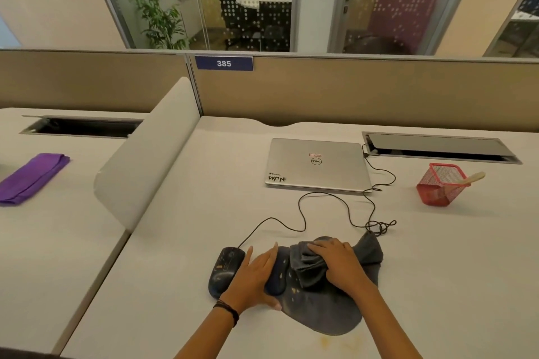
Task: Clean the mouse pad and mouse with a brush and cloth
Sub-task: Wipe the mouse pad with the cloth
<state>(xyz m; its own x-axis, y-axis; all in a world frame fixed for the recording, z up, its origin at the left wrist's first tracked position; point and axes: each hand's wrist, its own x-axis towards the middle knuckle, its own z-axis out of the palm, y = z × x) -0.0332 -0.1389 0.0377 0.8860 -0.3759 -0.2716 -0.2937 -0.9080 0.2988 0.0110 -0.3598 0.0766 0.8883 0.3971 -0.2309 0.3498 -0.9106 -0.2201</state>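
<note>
A dark mouse pad (pixel 326 309) with pale specks and a raised wrist rest lies near the desk's front edge. My right hand (pixel 339 267) presses a bunched grey cloth (pixel 310 264) onto the pad, fingers curled over the cloth. My left hand (pixel 256 278) lies flat with straight fingers on the pad's left side, over the wrist rest. A black wired mouse (pixel 226 269), dusty on top, sits just left of that hand, touching the pad's edge. A brush handle (pixel 474 177) sticks out of a red mesh holder (pixel 440 185) at the right.
A closed silver laptop (pixel 316 165) lies behind the pad, and the mouse cable (pixel 303 213) loops across the desk with a tangle near the cloth. A grey divider (pixel 145 160) borders the left. A folded purple cloth (pixel 30 178) rests on the neighbouring desk.
</note>
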